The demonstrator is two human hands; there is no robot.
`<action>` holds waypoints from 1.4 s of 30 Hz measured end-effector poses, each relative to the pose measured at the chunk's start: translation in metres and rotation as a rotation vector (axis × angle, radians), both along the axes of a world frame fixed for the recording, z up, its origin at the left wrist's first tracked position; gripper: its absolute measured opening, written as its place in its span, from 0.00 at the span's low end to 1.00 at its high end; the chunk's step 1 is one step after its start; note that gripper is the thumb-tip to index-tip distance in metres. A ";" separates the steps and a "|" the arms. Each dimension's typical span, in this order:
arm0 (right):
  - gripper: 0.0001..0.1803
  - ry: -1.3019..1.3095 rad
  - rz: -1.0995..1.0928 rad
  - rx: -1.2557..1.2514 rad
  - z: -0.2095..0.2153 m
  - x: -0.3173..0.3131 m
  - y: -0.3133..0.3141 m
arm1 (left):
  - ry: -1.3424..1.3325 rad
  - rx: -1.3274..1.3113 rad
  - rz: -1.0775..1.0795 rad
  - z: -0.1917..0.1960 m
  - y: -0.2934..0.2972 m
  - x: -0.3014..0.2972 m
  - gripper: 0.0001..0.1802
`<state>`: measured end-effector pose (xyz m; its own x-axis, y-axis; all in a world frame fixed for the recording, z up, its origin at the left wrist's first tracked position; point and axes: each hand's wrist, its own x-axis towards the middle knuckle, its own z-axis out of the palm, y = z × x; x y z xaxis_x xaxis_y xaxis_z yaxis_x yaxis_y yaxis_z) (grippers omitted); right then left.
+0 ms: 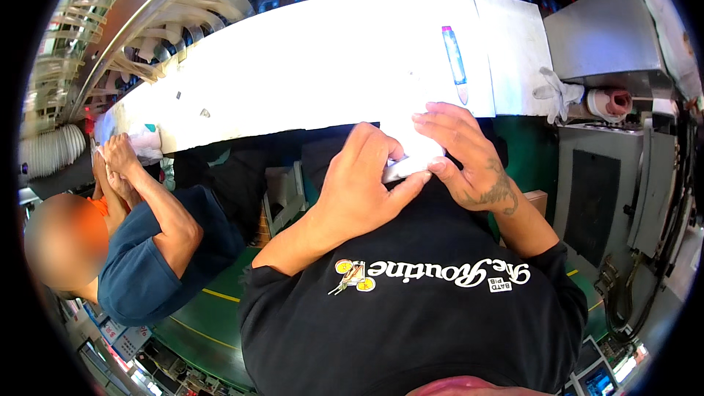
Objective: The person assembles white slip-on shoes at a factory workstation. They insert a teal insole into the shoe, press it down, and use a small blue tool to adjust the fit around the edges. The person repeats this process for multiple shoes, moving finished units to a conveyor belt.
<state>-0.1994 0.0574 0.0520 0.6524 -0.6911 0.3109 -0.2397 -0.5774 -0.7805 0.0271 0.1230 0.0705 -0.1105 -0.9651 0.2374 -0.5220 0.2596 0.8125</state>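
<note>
From the head view, I see the left hand [359, 180] clamped on a white piece [403, 169] at the near edge of the white table [315, 66], the right hand [469, 165] touching it, though whether gripping I can't tell.

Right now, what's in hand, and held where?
A white, cloth-like item, its exact kind lost to glare. The left hand grips its left, near end; the right hand is at its right side, grip unclear.
</note>
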 end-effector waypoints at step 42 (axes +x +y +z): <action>0.24 0.043 -0.168 0.064 0.002 -0.003 -0.023 | 0.134 -0.158 0.098 -0.071 -0.022 -0.012 0.27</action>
